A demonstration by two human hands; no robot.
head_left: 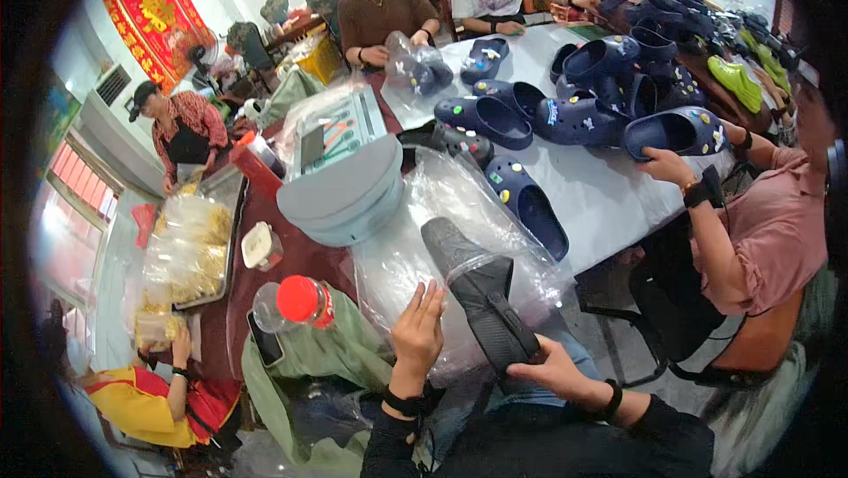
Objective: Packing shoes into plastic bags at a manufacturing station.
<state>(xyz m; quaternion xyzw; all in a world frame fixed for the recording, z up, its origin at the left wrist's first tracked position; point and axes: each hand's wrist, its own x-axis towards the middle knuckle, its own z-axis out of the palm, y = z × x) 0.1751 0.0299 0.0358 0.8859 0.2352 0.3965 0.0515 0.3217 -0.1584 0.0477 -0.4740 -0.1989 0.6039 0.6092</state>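
Note:
My right hand (556,372) grips a black rubber shoe (490,314) by its near end. The shoe tilts over the stack of clear plastic bags (397,275), and its far end looks wrapped in clear film. Just left of the shoe, my left hand (418,326) is open, its fingers stretched out and holding nothing. Beyond the bags lie several navy clogs with small coloured charms, the nearest clog (528,204) lying at the edge of the bag stack.
A grey-blue machine with a panel (340,178) stands ahead left. Nearer are a red-lidded jar (302,301), a phone (265,337) and green cloth (327,372). At right, a co-worker in pink (760,231) holds a clog. Others sit across the table; one packs yellow goods (185,257) at left.

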